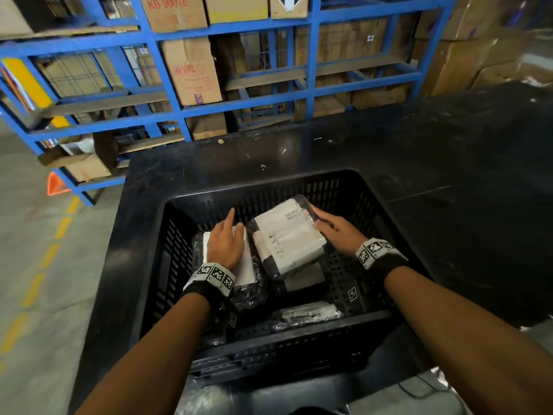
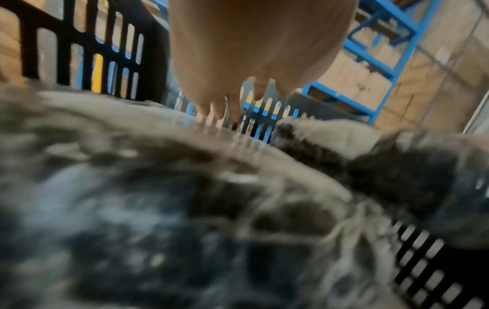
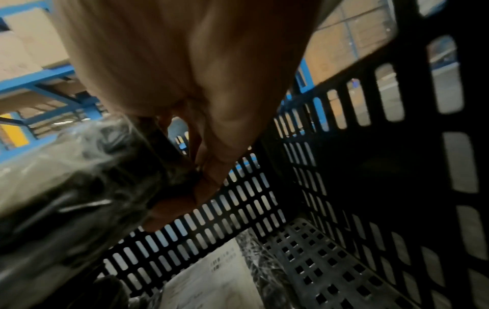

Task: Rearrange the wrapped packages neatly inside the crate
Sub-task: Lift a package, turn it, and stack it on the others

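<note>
A black slotted crate (image 1: 182, 229) stands on a black table (image 1: 434, 163). Inside it lie several plastic-wrapped packages with white labels. My left hand (image 1: 232, 235) rests flat, fingers straight, on the left package (image 1: 248, 271); the left wrist view shows those fingers (image 2: 232, 110) stretched over its blurred wrap (image 2: 158, 188). My right hand (image 1: 324, 224) grips the right edge of a larger labelled package (image 1: 287, 238), which is tilted up across the middle. In the right wrist view the fingers (image 3: 206, 167) curl round that package's edge (image 3: 79, 177). Another package (image 1: 305, 314) lies at the crate's near wall.
A further package (image 1: 302, 280) lies under the tilted one, and a label (image 3: 211, 278) shows on the crate floor. The floor's right side (image 1: 347, 274) is bare. Blue racking (image 1: 312, 70) with cardboard boxes (image 1: 191, 70) stands behind the table. Concrete floor lies to the left.
</note>
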